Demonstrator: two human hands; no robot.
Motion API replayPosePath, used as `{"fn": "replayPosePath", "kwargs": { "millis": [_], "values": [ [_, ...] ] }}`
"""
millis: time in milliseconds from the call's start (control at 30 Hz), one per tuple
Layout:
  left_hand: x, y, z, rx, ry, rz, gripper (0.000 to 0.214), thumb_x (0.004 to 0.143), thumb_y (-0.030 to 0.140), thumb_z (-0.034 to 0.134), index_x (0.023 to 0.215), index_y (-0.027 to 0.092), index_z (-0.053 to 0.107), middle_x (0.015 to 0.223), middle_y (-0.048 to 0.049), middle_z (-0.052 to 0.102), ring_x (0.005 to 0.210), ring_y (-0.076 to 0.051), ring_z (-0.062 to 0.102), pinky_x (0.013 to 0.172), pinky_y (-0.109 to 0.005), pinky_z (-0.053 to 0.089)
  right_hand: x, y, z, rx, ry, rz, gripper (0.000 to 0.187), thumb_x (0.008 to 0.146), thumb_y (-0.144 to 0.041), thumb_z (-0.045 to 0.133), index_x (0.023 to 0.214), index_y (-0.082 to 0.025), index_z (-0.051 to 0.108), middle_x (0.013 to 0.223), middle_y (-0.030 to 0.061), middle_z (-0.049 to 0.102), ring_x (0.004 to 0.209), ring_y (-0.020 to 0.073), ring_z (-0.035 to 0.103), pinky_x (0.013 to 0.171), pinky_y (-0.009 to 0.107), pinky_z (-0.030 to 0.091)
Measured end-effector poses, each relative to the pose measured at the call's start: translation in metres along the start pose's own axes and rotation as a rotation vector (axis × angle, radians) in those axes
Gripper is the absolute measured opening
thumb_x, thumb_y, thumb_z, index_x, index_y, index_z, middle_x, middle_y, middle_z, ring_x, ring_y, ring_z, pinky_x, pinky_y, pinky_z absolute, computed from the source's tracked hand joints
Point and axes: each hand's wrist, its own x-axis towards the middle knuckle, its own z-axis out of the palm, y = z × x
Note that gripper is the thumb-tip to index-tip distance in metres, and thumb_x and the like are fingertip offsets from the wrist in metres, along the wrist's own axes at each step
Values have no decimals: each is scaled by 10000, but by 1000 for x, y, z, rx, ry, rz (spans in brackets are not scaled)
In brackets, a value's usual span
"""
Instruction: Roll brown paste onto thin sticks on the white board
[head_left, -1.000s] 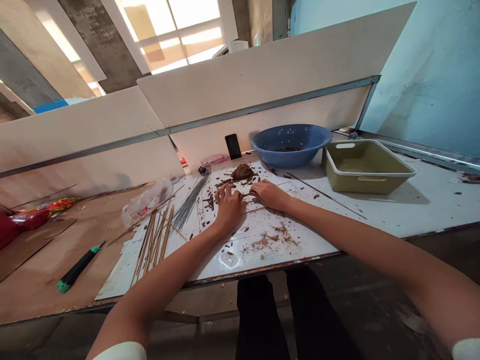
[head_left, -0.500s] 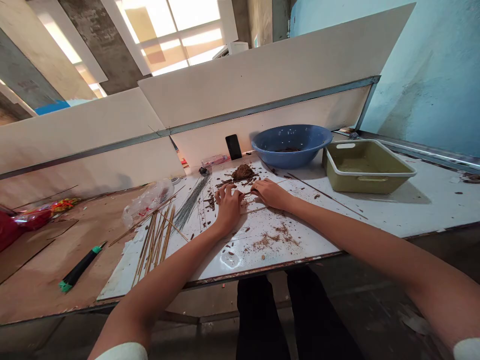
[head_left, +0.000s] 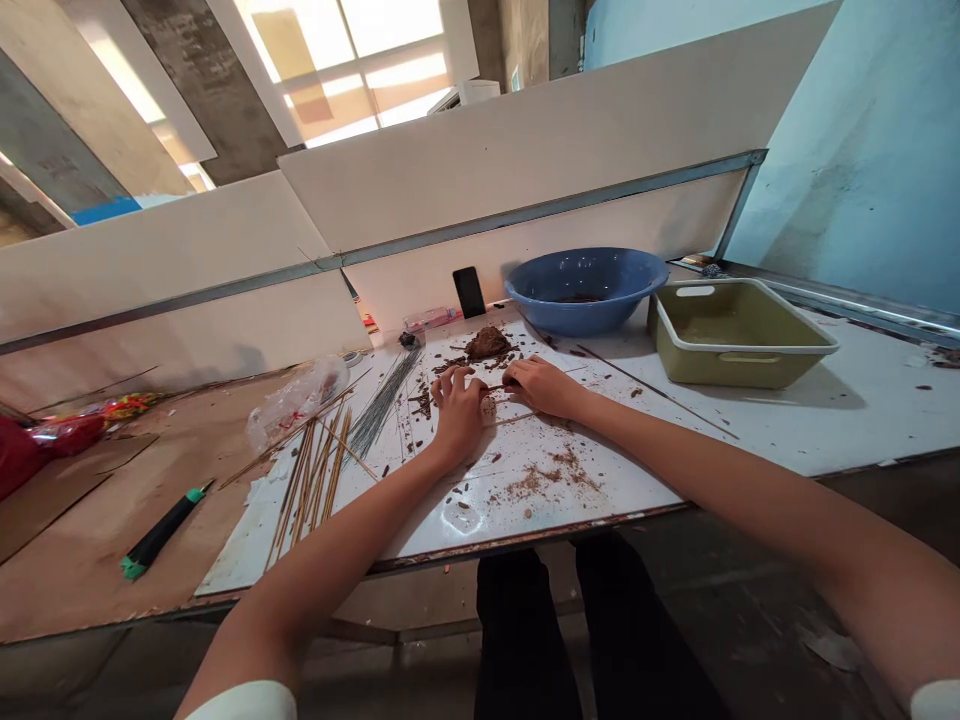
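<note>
Between my two hands, low over the white board [head_left: 442,530], runs a thin dark-brown stick [head_left: 495,388]. My left hand [head_left: 459,412] closes its thumb and fingertips on the left end. At the right end, the fingers of my right hand [head_left: 546,386] are bent down and closed around it; their tips are partly hidden. Just behind my hands sits a lump of brown, doughy material [head_left: 487,343], with crumbs and small pieces around it. A thin pale stick [head_left: 511,420] lies on the board just in front of my fingers.
Bamboo sticks [head_left: 309,480], a bundle of thin grey wires [head_left: 382,405] and a clear plastic bag [head_left: 300,400] lie left. A black-and-green tool [head_left: 166,530] is farther left. A blue basin [head_left: 585,300], green tray [head_left: 742,365] and leaning phone [head_left: 469,292] stand at the back.
Both hands keep their hold on the thin brown stick in nearly the same place. A slightly longer piece of it shows between the fingers; the view has shifted very little.
</note>
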Motion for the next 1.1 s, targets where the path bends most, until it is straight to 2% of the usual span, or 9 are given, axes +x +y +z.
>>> {"fn": "replayPosePath", "kwargs": {
  "millis": [100,267,433,600,767,933,1100],
  "values": [
    [0,-1,2,12,12,-4,263,1102,189,505,1146,229,762,1561,-177,637,1560,-390,446,1271,-634,333,0,1,1,-19,-5,-1,52,1109,-174,664,1144,-182,701,1147,132,801,1064,311,728,1003,429,461],
    [0,0,1,20,4,7,243,1072,177,563,1187,246,766,1600,-170,610,1580,-403,426,1274,-633,331,-1,1,0,-10,10,-4,47,1118,-220,668,1151,-200,695,1160,128,799,1055,307,718,998,425,457],
    [0,1,-1,8,11,-20,244,1108,220,530,1176,233,765,1576,-181,626,1555,-409,443,1263,-636,335,0,-1,-2,-26,-2,12,106,1147,-205,596,1139,-186,700,1143,144,803,1039,312,724,1003,433,457],
    [0,1,0,2,8,-21,230,1073,202,589,1203,256,770,1585,-171,619,1547,-417,441,1256,-636,339,0,-2,-4,23,20,18,67,1127,-219,649,1154,-201,708,1151,133,802,1059,314,726,1004,430,461],
    [1,0,1,-1,15,-26,222,1115,240,546,1160,235,764,1545,-180,640,1529,-406,461,1258,-628,348,0,-3,-5,-23,-5,29,150,1163,-221,562,1150,-186,708,1148,150,807,1056,313,728,1014,439,461],
    [0,-1,1,-4,10,-23,169,1063,215,642,1165,249,772,1555,-173,632,1543,-410,450,1258,-626,347,0,-2,-4,18,7,26,87,1132,-219,622,1149,-197,705,1156,134,804,1054,307,724,1008,432,468],
    [1,-1,1,-6,10,-36,190,1092,239,600,1152,252,780,1525,-169,645,1522,-408,463,1253,-626,340,-1,-1,-3,-4,14,32,139,1156,-214,577,1141,-192,713,1142,143,814,1047,312,728,1010,443,467]
  ]
}}
